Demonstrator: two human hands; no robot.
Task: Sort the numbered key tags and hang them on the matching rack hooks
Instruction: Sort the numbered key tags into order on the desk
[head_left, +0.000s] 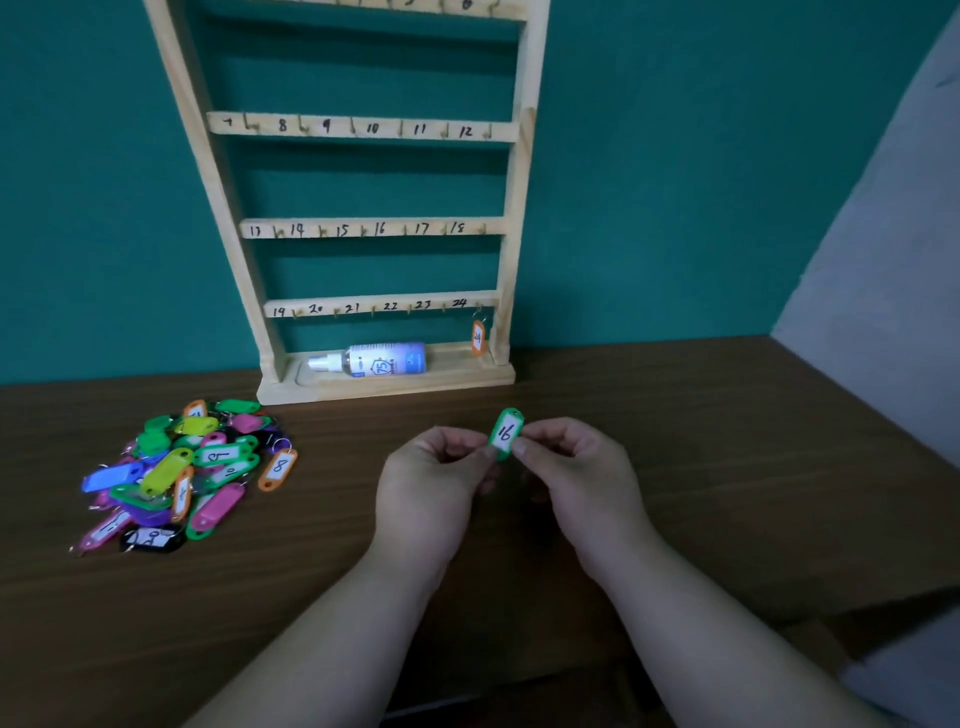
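A green key tag marked 16 (505, 433) is pinched upright between my left hand (434, 488) and my right hand (574, 478), above the brown table in front of the rack. The wooden rack (511, 218) stands against the teal wall, its rails numbered 7 to 24 with small hooks. The hook labelled 16 (404, 230) sits on the third rail with nothing on it. An orange tag marked 24 (478, 338) hangs from the bottom rail's rightmost hook. A heap of coloured tags (182, 467) lies on the table to the left.
A white spray bottle (374, 358) lies on its side in the rack's base tray. The brown table (727, 467) extends right to a grey wall (893, 234). An orange tag marked 8 (279, 467) lies at the heap's right edge.
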